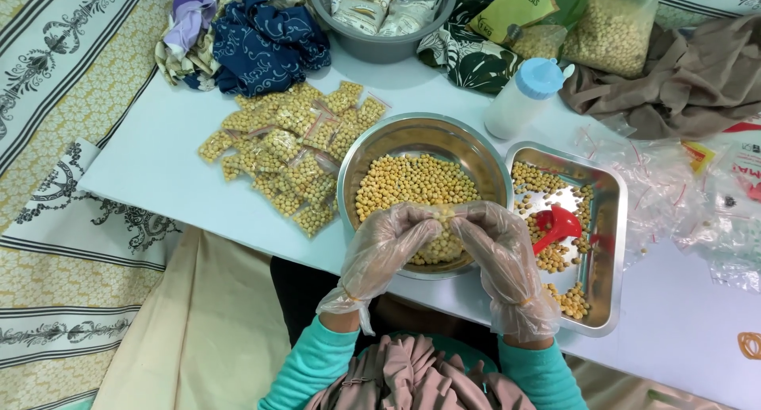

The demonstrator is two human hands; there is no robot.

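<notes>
- both gloved hands, left hand [386, 247] and right hand [495, 247], pinch shut one small clear chickpea-filled plastic pouch [445, 214].
- held over round steel bowl of chickpeas [424, 190], so spills fall back in.

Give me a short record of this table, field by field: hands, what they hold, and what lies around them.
left hand: gloved, pinching a small clear bag of yellow peas
right hand: gloved, pinching the same bag
below hands: round steel bowl of peas
right of bowl: steel tray with red funnel
left of bowl: pile of filled bags
behind: white bottle, blue cap
</notes>
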